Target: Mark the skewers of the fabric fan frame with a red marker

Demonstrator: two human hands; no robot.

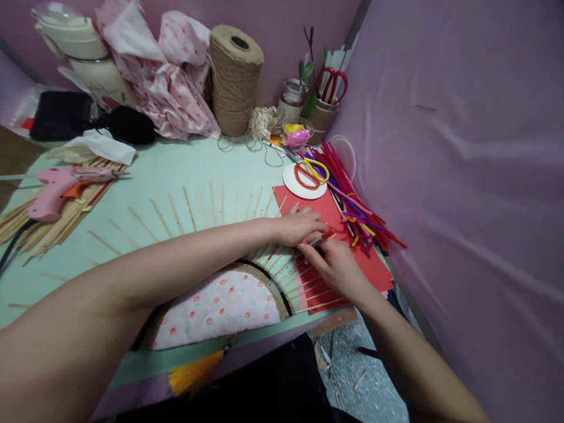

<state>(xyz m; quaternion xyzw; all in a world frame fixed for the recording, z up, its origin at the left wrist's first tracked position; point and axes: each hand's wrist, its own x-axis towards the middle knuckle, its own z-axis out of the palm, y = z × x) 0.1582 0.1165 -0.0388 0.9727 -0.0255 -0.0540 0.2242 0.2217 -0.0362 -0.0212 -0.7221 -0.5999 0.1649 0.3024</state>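
Fan-shaped piece [220, 308] lies on the pale green table [238, 161], mostly to the left of the red paper [321, 207], its dotted half-round cloth toward the table's near edge and its thin sticks [188, 208] spreading outward, the rightmost ones reaching over that paper. Above the red paper, the right hand [341, 267] has its fingers closed on a slim red-ended tool [323, 237]. The left hand [301, 226] is just beside it, over stick ends at the paper; whether it grips anything I cannot tell. At the paper's far edge is a white disc [292, 184] with scissors [303, 160] resting on it, and fuzzy coloured stems [370, 218] lie along its right side. Beyond the paper, farther left, stands a twine spool [235, 85]; well to its left lies a pink glue gun [53, 187].
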